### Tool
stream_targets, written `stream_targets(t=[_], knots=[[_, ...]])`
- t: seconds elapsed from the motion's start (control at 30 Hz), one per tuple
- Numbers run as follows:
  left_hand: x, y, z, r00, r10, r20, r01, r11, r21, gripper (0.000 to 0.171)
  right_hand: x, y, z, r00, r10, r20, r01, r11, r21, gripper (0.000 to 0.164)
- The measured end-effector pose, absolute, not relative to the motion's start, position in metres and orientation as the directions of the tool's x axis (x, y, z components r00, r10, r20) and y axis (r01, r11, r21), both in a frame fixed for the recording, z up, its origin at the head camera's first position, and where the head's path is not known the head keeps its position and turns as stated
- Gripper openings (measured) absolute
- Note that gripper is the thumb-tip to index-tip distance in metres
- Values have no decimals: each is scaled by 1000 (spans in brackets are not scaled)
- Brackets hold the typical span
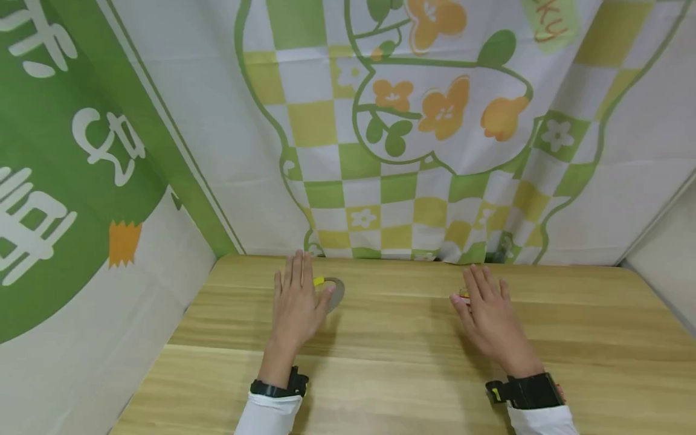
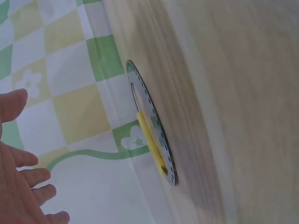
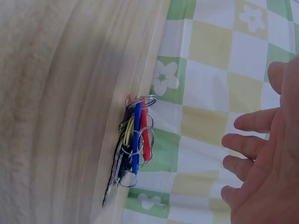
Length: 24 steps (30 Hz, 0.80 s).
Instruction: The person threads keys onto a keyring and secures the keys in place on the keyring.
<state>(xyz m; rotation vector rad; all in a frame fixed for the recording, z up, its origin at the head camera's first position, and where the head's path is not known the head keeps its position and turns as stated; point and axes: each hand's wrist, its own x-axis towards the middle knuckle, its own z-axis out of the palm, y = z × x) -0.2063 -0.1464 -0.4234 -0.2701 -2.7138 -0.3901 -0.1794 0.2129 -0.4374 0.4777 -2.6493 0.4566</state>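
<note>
My left hand (image 1: 296, 311) is held palm down with straight fingers, and nothing is in its grasp. Beside and partly under it in the head view lies a flat grey disc (image 1: 338, 294). The left wrist view shows small dark slots along the disc's rim, and a yellow-handled tool (image 2: 148, 140) with a thin metal shaft lying on it. My right hand (image 1: 492, 323) is likewise palm down, fingers extended, holding nothing. Near its thumb sits a small bunch of metal rings (image 3: 148, 100) with a blue strip (image 3: 136, 140) and a red strip (image 3: 145, 140), mostly hidden in the head view.
Both hands are over a wooden table (image 1: 380, 374). A checked, flower-printed curtain (image 1: 397, 205) hangs along the table's back edge. Green and white cloth (image 1: 179, 290) hangs at the left, and a pale wall (image 1: 669, 254) stands at the right.
</note>
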Motion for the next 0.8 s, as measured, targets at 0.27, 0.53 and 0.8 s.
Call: stream_targets(t=[0.27, 0.53, 0.8], knots=[[-206, -149, -426, -901, 138, 410, 250, 940, 233, 86, -181, 207, -437, -838, -256, 483, -426, 860, -283, 60], [-209, -147, -428, -937, 150, 315, 245, 926, 289, 97, -180, 208, -436, -841, -239, 486, -427, 845, -322, 58], [-224, -149, -428, -982, 155, 106, 181, 929, 321, 102, -177, 210, -434, -866, -225, 447, -399, 849, -346, 59]])
